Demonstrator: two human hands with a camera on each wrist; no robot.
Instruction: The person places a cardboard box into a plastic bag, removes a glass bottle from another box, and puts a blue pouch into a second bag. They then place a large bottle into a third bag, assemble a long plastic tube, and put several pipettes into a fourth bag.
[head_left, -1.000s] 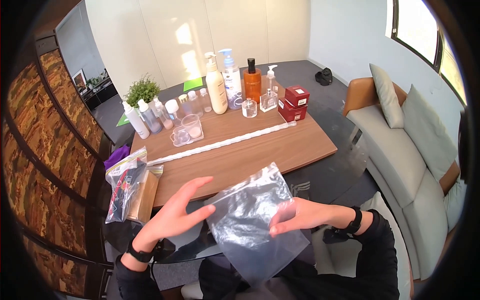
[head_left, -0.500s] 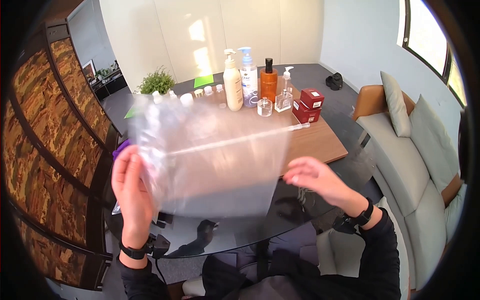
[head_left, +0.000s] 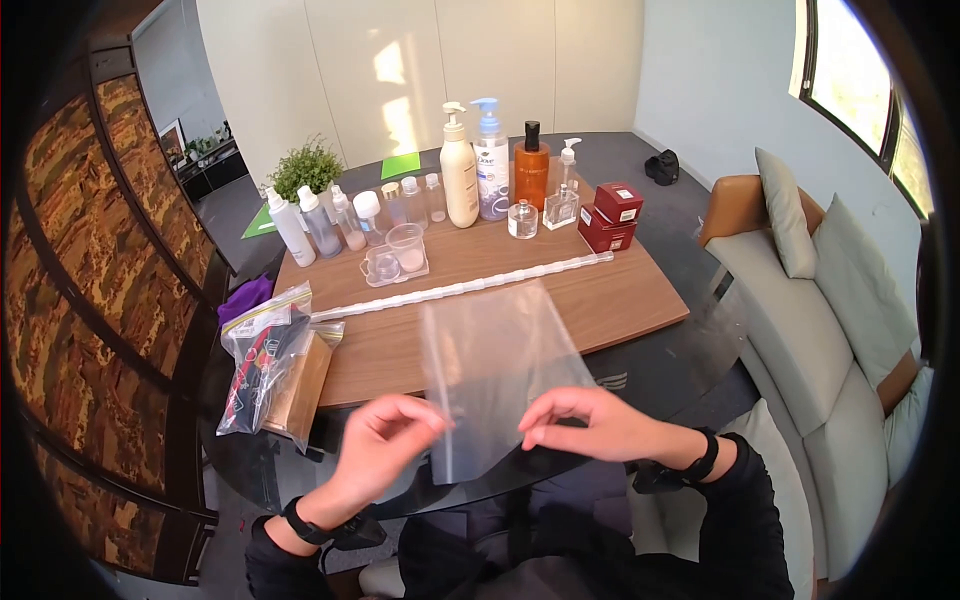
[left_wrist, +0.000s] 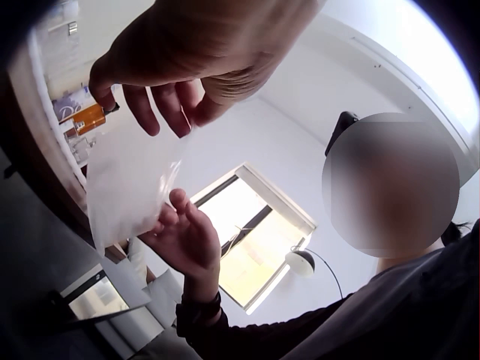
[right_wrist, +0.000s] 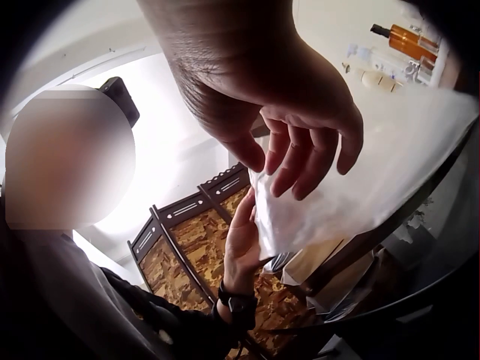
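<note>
A clear plastic bag (head_left: 490,350) is held up in front of me, over the near edge of the wooden board. My left hand (head_left: 385,445) pinches its left edge between thumb and curled fingers; the left wrist view shows the bag (left_wrist: 131,187) hanging from those fingertips. My right hand (head_left: 590,425) is at the bag's near right edge, fingers curled and thumb close to them. In the right wrist view, the right hand (right_wrist: 296,127) has its thumb by the bag's corner and its fingers overlapping the film (right_wrist: 360,180).
Several bottles, including an orange one (head_left: 531,175), line the back of the wooden board (head_left: 370,350). Red boxes (head_left: 608,220) stand at the right. A long white strip (head_left: 460,288) crosses the board. At the left lies a filled zip bag (head_left: 262,360) beside a wooden block (head_left: 300,390).
The bag was turned between my hands, swung up to the left in my left hand, then brought back to the middle and lower. My right hand came off it and has returned to its edge.
</note>
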